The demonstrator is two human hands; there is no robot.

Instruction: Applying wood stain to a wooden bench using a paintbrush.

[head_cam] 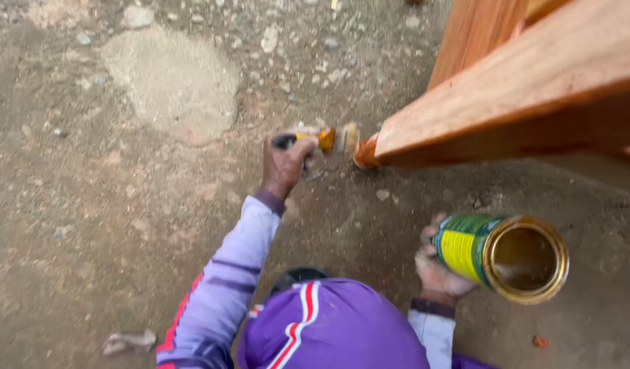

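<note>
My left hand is shut on a paintbrush with a dark and yellow handle. Its bristles point right, close to the foot of a reddish-brown varnished wooden frame that rests on the ground. My right hand grips a green and yellow tin can, tilted with its open gold-rimmed mouth facing right. A little pale liquid shows inside the can. Both my sleeves are light purple with red and white stripes.
The ground is bare packed dirt with small stones and a pale cement patch at upper left. The wooden frame fills the upper right corner. A crumpled scrap lies at lower left.
</note>
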